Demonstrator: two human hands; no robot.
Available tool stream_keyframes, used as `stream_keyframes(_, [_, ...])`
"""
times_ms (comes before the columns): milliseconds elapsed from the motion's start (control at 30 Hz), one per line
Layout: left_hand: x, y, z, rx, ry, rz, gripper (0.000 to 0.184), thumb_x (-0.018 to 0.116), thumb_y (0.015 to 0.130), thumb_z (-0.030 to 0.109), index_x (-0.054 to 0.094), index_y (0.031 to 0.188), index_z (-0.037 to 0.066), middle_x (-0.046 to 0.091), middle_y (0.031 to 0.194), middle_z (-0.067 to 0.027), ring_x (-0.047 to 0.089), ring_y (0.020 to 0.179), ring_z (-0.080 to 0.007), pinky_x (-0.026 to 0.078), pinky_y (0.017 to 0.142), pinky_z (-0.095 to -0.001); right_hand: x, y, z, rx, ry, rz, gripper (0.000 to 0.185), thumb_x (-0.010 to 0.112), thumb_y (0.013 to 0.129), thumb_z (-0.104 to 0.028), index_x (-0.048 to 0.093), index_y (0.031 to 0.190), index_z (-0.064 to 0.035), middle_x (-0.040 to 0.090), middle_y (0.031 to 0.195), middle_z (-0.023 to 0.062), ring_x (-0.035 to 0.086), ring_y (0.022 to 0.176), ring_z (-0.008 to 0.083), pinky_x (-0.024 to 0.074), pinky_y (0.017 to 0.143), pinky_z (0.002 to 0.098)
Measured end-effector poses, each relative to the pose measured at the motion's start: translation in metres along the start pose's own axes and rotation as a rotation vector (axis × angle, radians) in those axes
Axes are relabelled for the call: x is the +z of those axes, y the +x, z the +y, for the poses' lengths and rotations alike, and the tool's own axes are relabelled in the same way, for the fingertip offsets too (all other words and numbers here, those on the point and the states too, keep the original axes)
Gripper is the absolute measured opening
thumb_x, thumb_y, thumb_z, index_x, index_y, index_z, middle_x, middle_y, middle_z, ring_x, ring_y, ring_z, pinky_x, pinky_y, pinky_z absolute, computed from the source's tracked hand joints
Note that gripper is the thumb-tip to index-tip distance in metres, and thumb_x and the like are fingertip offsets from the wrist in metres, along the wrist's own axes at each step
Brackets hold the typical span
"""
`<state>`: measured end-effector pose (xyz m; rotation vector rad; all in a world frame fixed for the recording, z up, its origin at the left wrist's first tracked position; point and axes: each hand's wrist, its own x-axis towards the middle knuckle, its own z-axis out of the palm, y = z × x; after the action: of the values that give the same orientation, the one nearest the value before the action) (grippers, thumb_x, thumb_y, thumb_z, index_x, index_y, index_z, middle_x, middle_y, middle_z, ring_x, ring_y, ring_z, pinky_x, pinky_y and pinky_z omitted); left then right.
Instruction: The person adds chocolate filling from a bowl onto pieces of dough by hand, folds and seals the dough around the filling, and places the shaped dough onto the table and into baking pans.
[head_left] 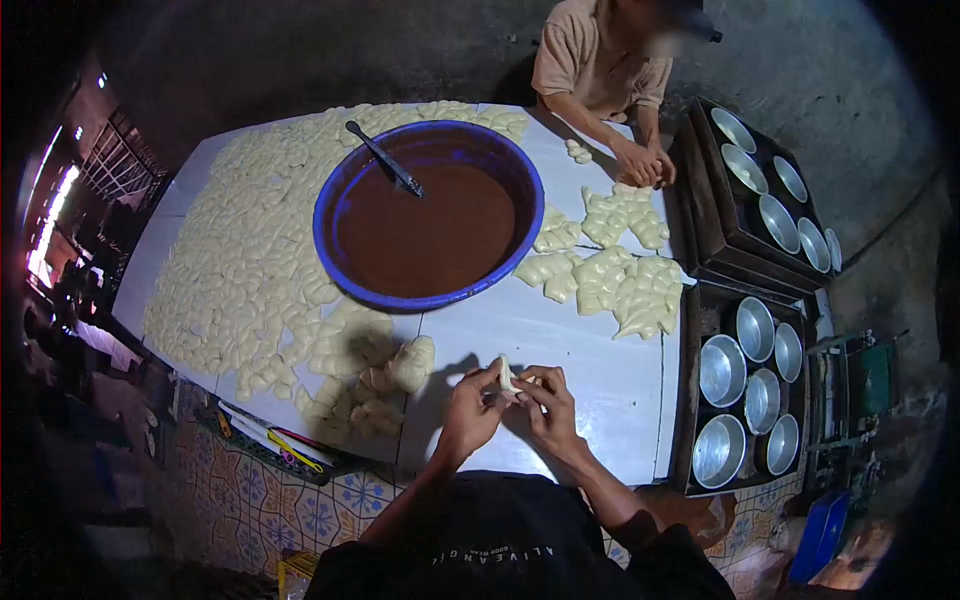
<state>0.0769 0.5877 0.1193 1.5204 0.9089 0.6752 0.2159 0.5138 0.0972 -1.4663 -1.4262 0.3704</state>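
Over the front of the white table [530, 345], my left hand [474, 405] and my right hand [548, 405] pinch one small piece of pale dough [507, 378] between them. Fingers of both hands are closed on it, and part of the piece is hidden behind them. Left of my left hand lies a heap of dough pieces [385, 385], partly in shadow. Beyond my hands stands a large blue basin [400, 303] holding a brown filling [430, 240]. A dark-handled utensil [385, 160] leans on its rim, its tip in the filling.
Many dough pieces [240, 230] cover the table's left side. More dough clusters [640, 295] lie at right. Across the table, a co-worker's hands [645, 163] work near dough. Dark trays with round metal tins [722, 370] stand along the right edge. A crate with tools [270, 440] sits at front left.
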Motion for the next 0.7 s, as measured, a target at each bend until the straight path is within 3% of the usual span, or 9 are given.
stream_keyframes(133, [0.004, -0.008, -0.002, -0.134, -0.414, -0.194, 0.027, 0.064, 0.089, 0.008, 0.060, 0.110, -0.008, 0.058, 0.106, -0.0134, 0.065, 0.088, -0.0178, 0.055, 0.075, -0.0250, -0.008, 0.004, -0.009, 0.266, 0.548, 0.241, 0.016, 0.065, 0.081, -0.002, 0.068, 0.096, -0.0003, 0.058, 0.110, 0.0117, 0.058, 0.097, 0.0220, 0.0469, 0.083, 0.0307])
stream_keyframes(267, [0.007, -0.017, 0.004, -0.100, -0.435, -0.168, 0.020, 0.060, 0.092, 0.007, 0.061, 0.104, -0.008, 0.060, 0.102, -0.0113, 0.063, 0.088, -0.0168, 0.058, 0.080, -0.0288, -0.010, -0.003, -0.019, 0.170, 0.356, 0.012, 0.021, 0.068, 0.083, -0.005, 0.068, 0.104, -0.0003, 0.059, 0.110, 0.0131, 0.060, 0.099, 0.0228, 0.0489, 0.083, 0.0308])
stream_keyframes(367, [0.018, -0.022, -0.007, -0.225, -0.514, 0.047, 0.014, 0.067, 0.088, 0.012, 0.061, 0.091, -0.001, 0.063, 0.090, -0.0058, 0.062, 0.083, -0.0126, 0.057, 0.065, -0.0245, -0.014, -0.016, -0.007, 0.176, 0.221, -0.103, 0.022, 0.065, 0.085, -0.004, 0.067, 0.106, -0.0006, 0.063, 0.096, 0.0116, 0.063, 0.090, 0.0190, 0.0501, 0.077, 0.0289])
stream_keyframes(467, [0.023, -0.024, -0.034, -0.255, -0.192, 0.010, 0.015, 0.068, 0.087, 0.011, 0.060, 0.095, 0.001, 0.062, 0.086, -0.0032, 0.062, 0.084, -0.0115, 0.055, 0.067, -0.0238, -0.008, -0.026, 0.002, 0.402, 0.346, -0.075, 0.028, 0.064, 0.085, -0.003, 0.064, 0.113, -0.0020, 0.062, 0.097, 0.0094, 0.060, 0.087, 0.0155, 0.0489, 0.074, 0.0274])
stream_keyframes(500, [0.024, -0.022, -0.044, -0.006, -0.078, -0.014, 0.031, 0.069, 0.084, 0.004, 0.054, 0.109, -0.001, 0.061, 0.084, -0.0043, 0.058, 0.085, -0.0078, 0.053, 0.074, -0.0270, -0.005, -0.025, -0.001, 0.583, 0.460, -0.019, 0.032, 0.063, 0.085, -0.003, 0.062, 0.117, -0.0026, 0.062, 0.099, 0.0083, 0.058, 0.087, 0.0136, 0.0479, 0.073, 0.0266])
stream_keyframes(533, [0.023, -0.024, -0.052, -0.012, -0.084, -0.011, 0.031, 0.069, 0.084, 0.004, 0.054, 0.109, -0.001, 0.061, 0.084, -0.0043, 0.058, 0.085, -0.0078, 0.053, 0.074, -0.0270, -0.006, -0.020, -0.002, 0.393, 0.273, -0.025, 0.042, 0.062, 0.087, -0.006, 0.053, 0.128, -0.0032, 0.060, 0.105, 0.0057, 0.054, 0.090, 0.0111, 0.0461, 0.074, 0.0247])
stream_keyframes(600, [0.014, -0.023, -0.032, 0.026, -0.376, -0.087, 0.050, 0.068, 0.081, -0.005, 0.042, 0.123, 0.001, 0.059, 0.085, -0.0044, 0.059, 0.086, -0.0090, 0.052, 0.079, -0.0269, -0.009, -0.021, 0.021, 0.459, 0.538, -0.330, 0.047, 0.060, 0.090, -0.011, 0.046, 0.134, -0.0036, 0.060, 0.110, 0.0051, 0.054, 0.095, 0.0117, 0.0468, 0.074, 0.0261])
stream_keyframes(667, [0.007, -0.029, -0.015, -0.029, -0.398, -0.179, 0.055, 0.065, 0.080, -0.010, 0.038, 0.126, 0.003, 0.058, 0.095, -0.0069, 0.058, 0.093, -0.0126, 0.050, 0.086, -0.0288, -0.024, -0.015, 0.018, 0.852, 0.920, -0.774, 0.048, 0.055, 0.092, -0.011, 0.042, 0.138, -0.0063, 0.060, 0.112, 0.0085, 0.056, 0.098, 0.0152, 0.0497, 0.073, 0.0306])
stream_keyframes(700, [0.006, -0.033, -0.006, 0.036, -0.508, -0.157, 0.056, 0.065, 0.077, -0.012, 0.040, 0.125, 0.004, 0.056, 0.098, -0.0082, 0.057, 0.098, -0.0157, 0.047, 0.091, -0.0324, -0.023, -0.011, 0.016, 0.714, 0.852, -0.716, 0.046, 0.056, 0.091, -0.010, 0.045, 0.136, -0.0059, 0.061, 0.113, 0.0091, 0.057, 0.098, 0.0169, 0.0497, 0.075, 0.0302])
